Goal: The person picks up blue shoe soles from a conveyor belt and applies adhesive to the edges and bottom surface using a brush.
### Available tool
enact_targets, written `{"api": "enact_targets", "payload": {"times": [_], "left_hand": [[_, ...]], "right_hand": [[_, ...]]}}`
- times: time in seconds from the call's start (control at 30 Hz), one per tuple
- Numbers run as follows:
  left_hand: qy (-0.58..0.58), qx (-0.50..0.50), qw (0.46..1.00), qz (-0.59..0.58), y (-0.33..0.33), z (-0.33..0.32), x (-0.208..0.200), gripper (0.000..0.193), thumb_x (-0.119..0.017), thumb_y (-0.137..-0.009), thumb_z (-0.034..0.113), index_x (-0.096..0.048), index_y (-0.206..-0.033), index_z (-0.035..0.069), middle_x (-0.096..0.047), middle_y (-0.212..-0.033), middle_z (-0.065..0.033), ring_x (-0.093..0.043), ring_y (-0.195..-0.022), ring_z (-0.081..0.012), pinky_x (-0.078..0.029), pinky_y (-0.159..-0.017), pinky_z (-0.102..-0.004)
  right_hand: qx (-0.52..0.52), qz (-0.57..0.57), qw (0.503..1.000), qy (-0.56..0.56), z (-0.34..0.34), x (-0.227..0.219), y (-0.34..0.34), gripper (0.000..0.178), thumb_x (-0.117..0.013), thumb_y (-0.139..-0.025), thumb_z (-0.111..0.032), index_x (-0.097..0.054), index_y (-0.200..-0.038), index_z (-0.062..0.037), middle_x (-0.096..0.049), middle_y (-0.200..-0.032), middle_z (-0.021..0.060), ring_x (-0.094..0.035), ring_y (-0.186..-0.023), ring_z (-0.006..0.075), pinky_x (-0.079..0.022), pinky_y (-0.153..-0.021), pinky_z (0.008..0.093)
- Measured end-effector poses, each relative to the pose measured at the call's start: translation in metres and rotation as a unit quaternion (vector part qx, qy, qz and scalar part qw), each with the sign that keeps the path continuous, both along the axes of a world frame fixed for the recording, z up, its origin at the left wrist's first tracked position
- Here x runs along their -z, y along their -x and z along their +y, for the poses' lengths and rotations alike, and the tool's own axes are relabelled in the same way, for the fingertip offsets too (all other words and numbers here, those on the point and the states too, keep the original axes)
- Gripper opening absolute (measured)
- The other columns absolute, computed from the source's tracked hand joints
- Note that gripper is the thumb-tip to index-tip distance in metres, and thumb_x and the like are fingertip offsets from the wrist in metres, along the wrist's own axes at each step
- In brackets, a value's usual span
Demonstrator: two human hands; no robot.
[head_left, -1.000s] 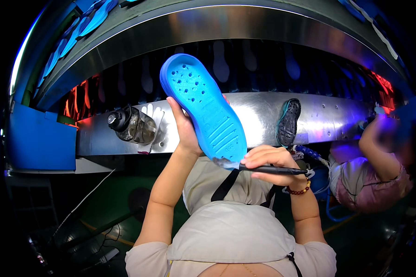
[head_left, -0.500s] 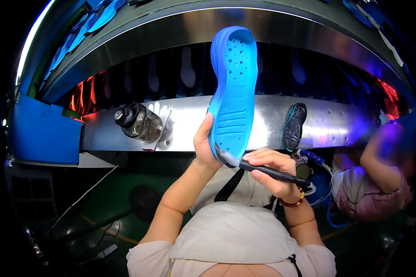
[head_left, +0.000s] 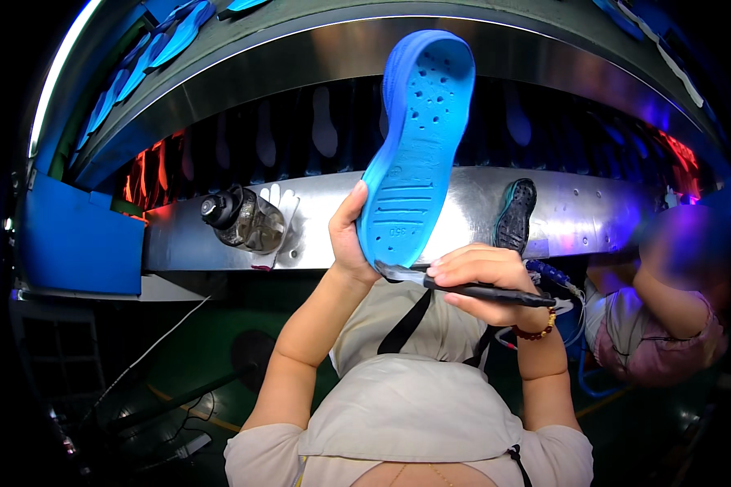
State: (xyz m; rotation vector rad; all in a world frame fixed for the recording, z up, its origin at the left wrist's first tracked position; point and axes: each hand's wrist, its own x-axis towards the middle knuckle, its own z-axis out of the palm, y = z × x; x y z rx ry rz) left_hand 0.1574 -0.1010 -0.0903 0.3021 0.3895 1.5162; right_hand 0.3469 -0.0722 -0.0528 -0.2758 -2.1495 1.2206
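Note:
A blue shoe sole [head_left: 414, 162] with small holes near its far end is held up in front of me, its hollow side facing me. My left hand [head_left: 353, 235] grips its near left edge, thumb along the side. In my right hand [head_left: 487, 276] is a brush [head_left: 495, 294] with a long black handle and pale metal neck. Its dark tip touches the near end of the sole, close to my left fingers. Part of the left fingers is hidden behind the sole.
On the metal ledge [head_left: 333, 219] stand a dark bottle [head_left: 248, 217] beside a white glove [head_left: 283, 207], and a black sole [head_left: 518, 215]. Several blue soles [head_left: 150, 57] lie on the conveyor at the far left. Another person [head_left: 666, 316] sits at the right.
The sole has tilted, its far end shifting up and to the right. My right hand and the brush have moved slightly right, the brush now nearer level. Soles on the conveyor have shifted.

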Motion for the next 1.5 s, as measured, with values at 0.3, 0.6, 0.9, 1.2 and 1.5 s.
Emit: {"api": "enact_targets", "payload": {"times": [0.3, 0.6, 0.9, 1.2, 1.5], "left_hand": [[0.016, 0.124, 0.983, -0.131, 0.009, 0.008, 0.003, 0.06, -0.034, -0.087, 0.043, -0.037, -0.126, -0.002, -0.046, -0.121, -0.0229, -0.05, -0.105, -0.0373, -0.038, -0.092, -0.0502], [0.146, 0.295, 0.935, 0.135, 0.019, -0.008, -0.002, 0.049, -0.048, -0.085, 0.031, -0.043, -0.119, -0.004, -0.055, -0.104, -0.0188, -0.06, -0.087, -0.0244, -0.05, -0.075, -0.0342], [0.183, 0.338, 0.871, 0.305, 0.016, -0.018, -0.014, 0.055, -0.051, -0.084, 0.039, -0.044, -0.119, -0.003, -0.054, -0.105, -0.0182, -0.057, -0.089, -0.0208, -0.049, -0.074, -0.031], [0.172, 0.321, 0.875, 0.319, 0.025, -0.02, -0.005, 0.054, -0.044, -0.087, 0.038, -0.038, -0.125, -0.001, -0.052, -0.111, -0.0181, -0.055, -0.096, -0.0225, -0.046, -0.083, -0.0328], [0.11, 0.266, 0.958, -0.009, 0.003, -0.013, 0.03, 0.052, -0.04, -0.088, 0.036, -0.032, -0.127, 0.002, -0.047, -0.117, -0.0198, -0.055, -0.097, -0.0334, -0.047, -0.08, -0.0495]], "right_hand": [[-0.125, -0.036, 0.991, -0.023, -0.026, -0.002, 0.002, 0.015, -0.069, -0.068, -0.006, -0.063, -0.081, -0.0041, -0.064, -0.085, 0.0096, -0.062, -0.081, 0.023, -0.047, -0.07, 0.0311], [-0.133, -0.166, 0.974, -0.076, 0.002, -0.009, -0.019, 0.02, -0.066, -0.069, -0.003, -0.065, -0.089, -0.0073, -0.065, -0.092, 0.0045, -0.064, -0.077, 0.0187, -0.049, -0.061, 0.0256], [-0.164, -0.246, 0.949, -0.11, 0.013, -0.015, -0.032, 0.023, -0.067, -0.068, -0.004, -0.064, -0.091, -0.006, -0.064, -0.094, 0.0095, -0.062, -0.087, 0.0231, -0.05, -0.074, 0.0309], [-0.114, -0.284, 0.95, -0.067, 0.037, -0.023, -0.049, 0.018, -0.063, -0.074, -0.013, -0.063, -0.09, -0.0043, -0.064, -0.091, 0.0112, -0.062, -0.082, 0.0252, -0.049, -0.07, 0.0292], [0.174, -0.02, 0.947, 0.268, 0.058, 0.052, -0.047, 0.015, -0.059, -0.078, -0.007, -0.065, -0.09, 0.0009, -0.062, -0.071, 0.0053, -0.049, -0.048, 0.0058, -0.04, -0.045, 0.0167]]}}
